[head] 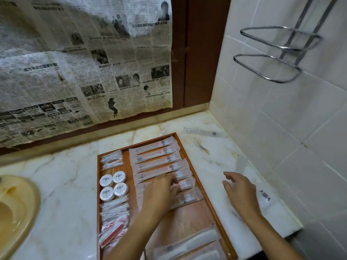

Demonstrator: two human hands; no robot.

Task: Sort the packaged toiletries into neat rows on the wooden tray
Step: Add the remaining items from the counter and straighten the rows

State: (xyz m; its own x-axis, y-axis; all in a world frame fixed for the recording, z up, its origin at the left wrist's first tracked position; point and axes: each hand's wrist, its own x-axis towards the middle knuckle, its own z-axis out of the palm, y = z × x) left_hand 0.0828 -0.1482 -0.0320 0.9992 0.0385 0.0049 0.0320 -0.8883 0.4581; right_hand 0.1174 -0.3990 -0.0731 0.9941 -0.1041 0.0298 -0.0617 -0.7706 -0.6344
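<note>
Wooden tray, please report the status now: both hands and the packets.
Left hand open, fingers on long packets in tray. Right hand open, above counter. Nothing blocking.

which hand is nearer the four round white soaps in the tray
Left. The left hand lies over the long packets just right of the round soaps; the right hand hovers above the counter beyond the tray's right rim.

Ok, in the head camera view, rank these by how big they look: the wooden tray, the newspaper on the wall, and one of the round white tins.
1. Newspaper, largest, though the frame cuts it off.
2. Wooden tray.
3. Round white tin, smallest; all four tins look alike.
</note>
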